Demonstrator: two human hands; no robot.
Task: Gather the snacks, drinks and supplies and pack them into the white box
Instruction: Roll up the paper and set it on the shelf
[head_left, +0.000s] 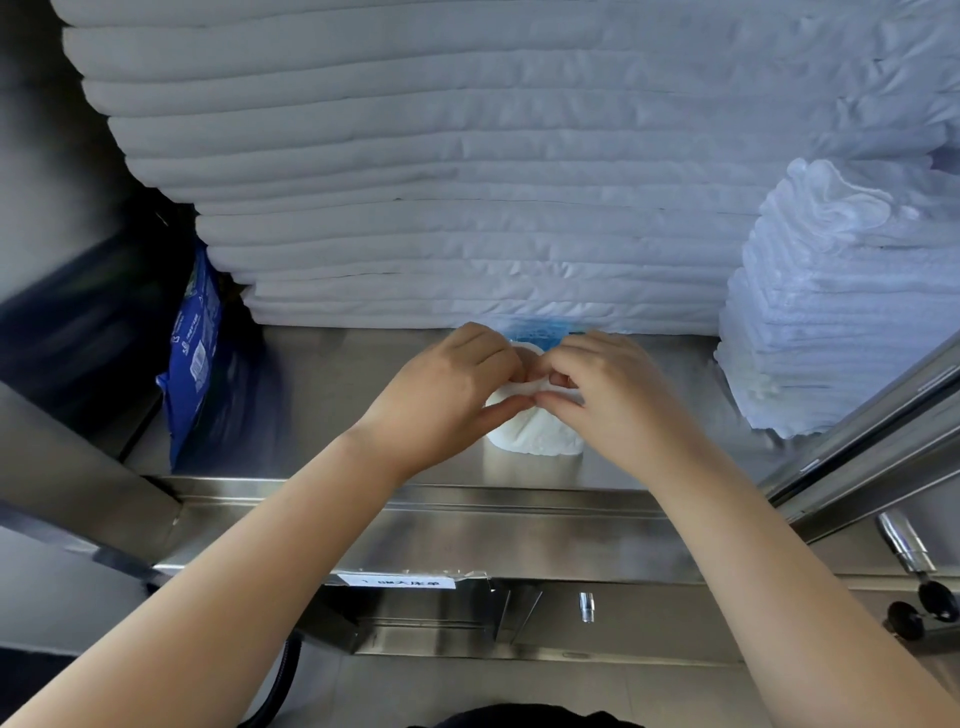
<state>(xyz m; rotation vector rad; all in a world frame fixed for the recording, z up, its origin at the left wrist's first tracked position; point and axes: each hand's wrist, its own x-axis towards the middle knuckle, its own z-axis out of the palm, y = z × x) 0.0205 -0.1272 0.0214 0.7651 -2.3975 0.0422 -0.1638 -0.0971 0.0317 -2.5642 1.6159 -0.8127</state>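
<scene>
A small white pack with a pale blue printed end (535, 434) lies on the steel shelf (332, 395), in front of a tall stack of folded white sheets (441, 208). My left hand (441, 395) and my right hand (618, 395) meet over the pack, fingers curled, each pinching its top edge. The hands hide most of the pack's upper part. The white box is not in view.
A blue printed bag (195, 353) stands at the left end of the shelf. A pile of folded white towels (831, 312) fills the right end. A steel cabinet door with a handle and keys (914, 571) hangs open at the right. A paper label (397, 582) sits on the shelf's front rail.
</scene>
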